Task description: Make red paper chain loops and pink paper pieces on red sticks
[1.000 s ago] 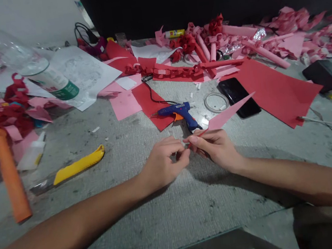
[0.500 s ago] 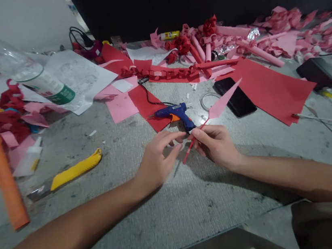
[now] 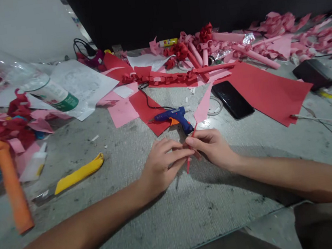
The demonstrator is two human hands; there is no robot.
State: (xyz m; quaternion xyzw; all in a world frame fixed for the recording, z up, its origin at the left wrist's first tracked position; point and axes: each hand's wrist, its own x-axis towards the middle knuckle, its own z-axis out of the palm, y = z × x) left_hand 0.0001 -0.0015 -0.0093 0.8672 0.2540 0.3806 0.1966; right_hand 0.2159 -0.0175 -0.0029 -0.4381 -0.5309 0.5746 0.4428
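Between my hands runs a thin red rolled-paper stick (image 3: 188, 166), with a pointed pink paper piece (image 3: 203, 107) at its far end. My right hand (image 3: 210, 145) pinches the stick below the pink piece, thumb on top. My left hand (image 3: 166, 161) closes on the stick's lower part with thumb and fingers. Just beyond the hands lies a blue glue gun (image 3: 172, 116) with an orange trigger, over a red paper sheet (image 3: 142, 107). A black phone (image 3: 233, 99) and a pale ring (image 3: 217, 105) lie to the right of it.
At left are a yellow knife (image 3: 79, 174), an orange tube (image 3: 14, 189), a glue bottle (image 3: 35, 163) and a leaning plastic bottle (image 3: 32, 81). Pink and red paper scraps (image 3: 281, 23) line the back. A large red sheet (image 3: 268, 90) and black box (image 3: 315, 74) are at right.
My left hand has moved in and its fingers have closed on the lower part of the stick. The stick and pink piece have turned more upright.
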